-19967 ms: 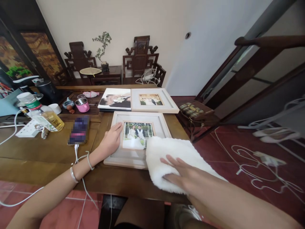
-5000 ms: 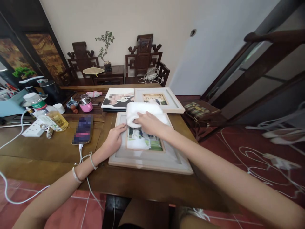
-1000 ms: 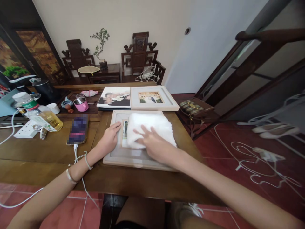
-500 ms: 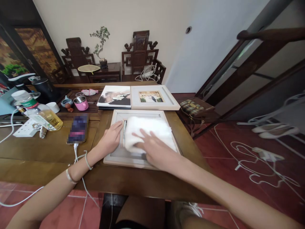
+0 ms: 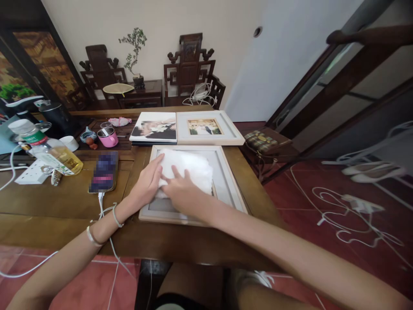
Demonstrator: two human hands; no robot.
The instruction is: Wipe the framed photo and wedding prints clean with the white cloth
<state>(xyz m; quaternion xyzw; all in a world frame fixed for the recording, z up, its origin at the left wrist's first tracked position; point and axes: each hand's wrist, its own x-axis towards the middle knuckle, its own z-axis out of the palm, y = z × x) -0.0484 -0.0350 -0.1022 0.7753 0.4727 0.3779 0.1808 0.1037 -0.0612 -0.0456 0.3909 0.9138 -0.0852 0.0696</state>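
Note:
A pale wooden picture frame (image 5: 230, 187) lies flat on the brown wooden table (image 5: 58, 202) in front of me. A white fluffy cloth (image 5: 190, 168) covers the picture in its middle. My right hand (image 5: 180, 193) presses flat on the cloth's near edge, fingers stretched out. My left hand (image 5: 146, 185) rests flat on the frame's left border, fingers spread, touching the cloth's left edge.
Behind the frame lie a second framed photo (image 5: 208, 128) and a photo book (image 5: 155, 128). A phone (image 5: 103, 172) on a white cable, an oil bottle (image 5: 48, 150) and a pink cup (image 5: 108, 137) stand to the left. Cables lie on the red floor at right.
My right hand has slid the cloth leftward across the frame, up against my left hand. The left hand stays on the frame's left border.

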